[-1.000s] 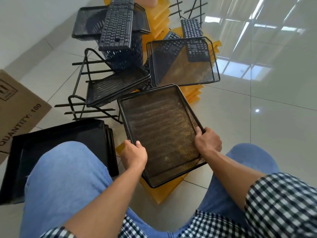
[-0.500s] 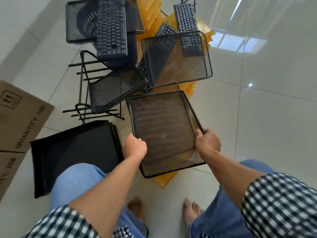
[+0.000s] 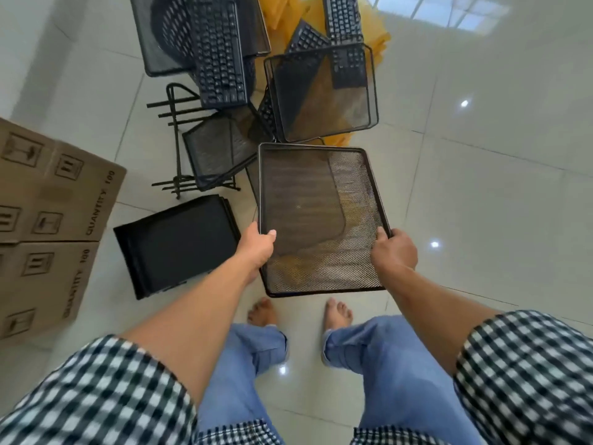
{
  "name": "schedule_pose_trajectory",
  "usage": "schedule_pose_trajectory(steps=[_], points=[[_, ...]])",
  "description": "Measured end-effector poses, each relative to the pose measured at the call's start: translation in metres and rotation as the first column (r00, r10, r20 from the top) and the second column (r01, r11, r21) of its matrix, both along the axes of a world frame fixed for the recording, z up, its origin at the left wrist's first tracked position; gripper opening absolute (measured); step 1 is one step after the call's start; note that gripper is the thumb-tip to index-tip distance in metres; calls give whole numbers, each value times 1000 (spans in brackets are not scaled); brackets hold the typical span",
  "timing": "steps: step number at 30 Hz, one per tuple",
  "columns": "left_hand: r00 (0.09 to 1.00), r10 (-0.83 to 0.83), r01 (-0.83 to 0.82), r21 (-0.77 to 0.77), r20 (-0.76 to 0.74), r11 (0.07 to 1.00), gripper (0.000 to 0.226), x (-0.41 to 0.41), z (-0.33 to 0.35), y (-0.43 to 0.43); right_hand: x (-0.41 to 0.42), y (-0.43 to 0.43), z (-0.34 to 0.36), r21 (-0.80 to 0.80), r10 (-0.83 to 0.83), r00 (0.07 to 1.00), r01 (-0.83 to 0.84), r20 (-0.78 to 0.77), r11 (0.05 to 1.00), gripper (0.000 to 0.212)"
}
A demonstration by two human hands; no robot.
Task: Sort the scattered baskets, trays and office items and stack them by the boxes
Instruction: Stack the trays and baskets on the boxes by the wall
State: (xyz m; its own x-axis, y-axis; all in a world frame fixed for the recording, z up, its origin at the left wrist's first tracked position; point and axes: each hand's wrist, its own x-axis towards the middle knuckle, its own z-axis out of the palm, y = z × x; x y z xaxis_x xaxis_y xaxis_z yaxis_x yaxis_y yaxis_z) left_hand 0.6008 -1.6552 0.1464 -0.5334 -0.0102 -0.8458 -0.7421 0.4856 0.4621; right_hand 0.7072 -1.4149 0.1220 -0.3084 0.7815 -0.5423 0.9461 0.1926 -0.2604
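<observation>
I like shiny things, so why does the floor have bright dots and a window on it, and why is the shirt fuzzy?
Head view: the glossy floor throws back glare, small white dots and a window-shaped bright patch; also in the head view, the checked sleeves look blurred, while the mesh tray looks sharp.

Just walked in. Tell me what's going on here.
A standing person holds a black mesh tray by its sides, left hand on one edge, right hand on the other, above the tiled floor. A stack of black trays lies beside the cardboard boxes. Ahead, keyboards, other mesh trays and a wire rack sit jumbled.
</observation>
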Motion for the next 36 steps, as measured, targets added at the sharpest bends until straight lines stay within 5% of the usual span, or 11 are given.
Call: schedule_pose_trajectory(steps=[10, 15, 27, 36], points=[[1000, 19, -19, 36, 11, 999, 28, 26, 151, 1, 16, 4, 141, -34, -184, 977, 182, -105, 983, 34], [979, 117, -120, -13, -167, 993, 26, 47, 199, -2, 16, 1, 184, -101, -140, 965, 120, -221, 988, 27], [788, 246, -386, -141, -564, 912, 14, 54, 276, -60, -43, -42, 252, -186, 211, 850, -334, -482, 924, 13], [538, 587, -699, 70, -604, 712, 13, 74, 306, -160, -90, -144, 301, -184, 495, 673, -675, -550, 714, 36]])
